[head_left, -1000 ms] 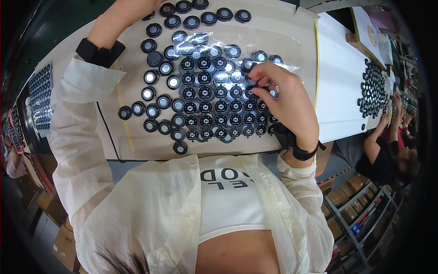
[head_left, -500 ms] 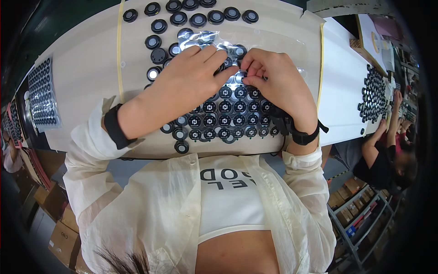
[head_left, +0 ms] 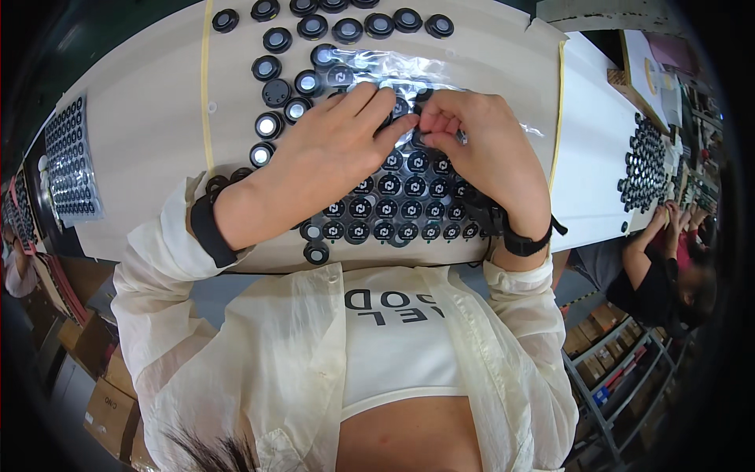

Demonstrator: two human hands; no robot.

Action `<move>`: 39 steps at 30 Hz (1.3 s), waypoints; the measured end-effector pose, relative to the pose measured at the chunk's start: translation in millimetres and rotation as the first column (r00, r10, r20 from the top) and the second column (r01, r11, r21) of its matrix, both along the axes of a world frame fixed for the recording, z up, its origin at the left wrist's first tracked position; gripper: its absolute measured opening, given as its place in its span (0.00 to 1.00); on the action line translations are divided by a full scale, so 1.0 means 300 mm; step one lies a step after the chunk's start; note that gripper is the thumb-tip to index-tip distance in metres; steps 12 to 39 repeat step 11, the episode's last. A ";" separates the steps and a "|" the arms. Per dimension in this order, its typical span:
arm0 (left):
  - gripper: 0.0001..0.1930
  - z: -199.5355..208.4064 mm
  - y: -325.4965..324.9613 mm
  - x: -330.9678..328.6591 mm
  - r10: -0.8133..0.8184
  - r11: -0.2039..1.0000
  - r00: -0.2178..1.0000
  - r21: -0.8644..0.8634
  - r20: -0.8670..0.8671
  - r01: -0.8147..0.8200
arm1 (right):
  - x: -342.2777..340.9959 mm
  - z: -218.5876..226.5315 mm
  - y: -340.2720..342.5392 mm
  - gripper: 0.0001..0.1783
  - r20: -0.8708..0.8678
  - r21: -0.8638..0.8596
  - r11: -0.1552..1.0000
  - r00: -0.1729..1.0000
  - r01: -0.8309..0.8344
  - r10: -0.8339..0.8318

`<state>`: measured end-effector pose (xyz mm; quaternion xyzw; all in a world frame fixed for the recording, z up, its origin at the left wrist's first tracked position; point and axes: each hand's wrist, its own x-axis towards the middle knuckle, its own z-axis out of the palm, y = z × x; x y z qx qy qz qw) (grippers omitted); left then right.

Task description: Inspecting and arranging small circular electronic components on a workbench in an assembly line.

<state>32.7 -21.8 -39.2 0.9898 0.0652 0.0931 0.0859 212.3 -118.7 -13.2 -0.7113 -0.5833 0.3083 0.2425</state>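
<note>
A clear plastic sheet [head_left: 393, 60] with rows of round black labels [head_left: 388, 185], each bearing a white mark, lies over several round black parts on the table. My left hand [head_left: 330, 145] reaches across it with curled fingers, its thumb and forefinger closed at the sheet's middle. Beside them, my right hand [head_left: 491, 145] is closed in a pinch, its fingertips almost touching the left ones. What lies between the fingertips is too small and covered to make out. Both hands hide part of the label rows. The sheet's far part is wrinkled and shiny.
Loose round black parts [head_left: 347, 31] with pale centres stand at the far side. Another sheet of round labels [head_left: 72, 161] lies at left. Yellow tape [head_left: 206, 86] crosses the table. A cluster of black parts [head_left: 643, 165] sits on the white table at right, near another person [head_left: 653, 275].
The sheet's far part has shifted and wrinkled, showing a label near its far left corner. My left wrist has moved slightly right, while both hands stay close together at the sheet's middle.
</note>
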 end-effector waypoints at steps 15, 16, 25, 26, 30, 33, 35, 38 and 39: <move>0.26 -0.001 -0.008 -0.009 0.005 1.000 1.000 0.017 0.011 -0.006 | -0.052 0.214 -0.154 0.08 0.084 0.141 0.990 0.996 0.008 -0.020; 0.26 -0.001 -0.008 -0.009 0.005 1.000 1.000 0.017 0.011 -0.006 | -0.052 0.214 -0.154 0.08 0.084 0.141 0.990 0.996 0.008 -0.020; 0.26 -0.001 -0.008 -0.009 0.005 1.000 1.000 0.017 0.011 -0.006 | -0.052 0.214 -0.154 0.08 0.084 0.141 0.990 0.996 0.008 -0.020; 0.26 -0.001 -0.008 -0.009 0.005 1.000 1.000 0.017 0.011 -0.006 | -0.052 0.214 -0.154 0.08 0.084 0.141 0.990 0.996 0.008 -0.020; 0.26 -0.001 -0.008 -0.009 0.005 1.000 1.000 0.017 0.011 -0.006 | -0.052 0.214 -0.154 0.08 0.084 0.141 0.990 0.996 0.008 -0.020; 0.26 -0.001 -0.008 -0.009 0.005 1.000 1.000 0.017 0.011 -0.006 | -0.052 0.214 -0.154 0.08 0.084 0.141 0.990 0.996 0.008 -0.020; 0.26 -0.001 -0.008 -0.009 0.005 1.000 1.000 0.017 0.011 -0.006 | -0.052 0.214 -0.154 0.08 0.084 0.141 0.990 0.996 0.008 -0.020; 0.26 -0.001 -0.008 -0.009 0.005 1.000 1.000 0.017 0.011 -0.006 | -0.052 0.214 -0.154 0.08 0.084 0.141 0.990 0.996 0.008 -0.020; 0.26 -0.001 -0.008 -0.009 0.005 1.000 1.000 0.017 0.011 -0.006 | -0.052 0.214 -0.154 0.08 0.084 0.141 0.990 0.996 0.008 -0.020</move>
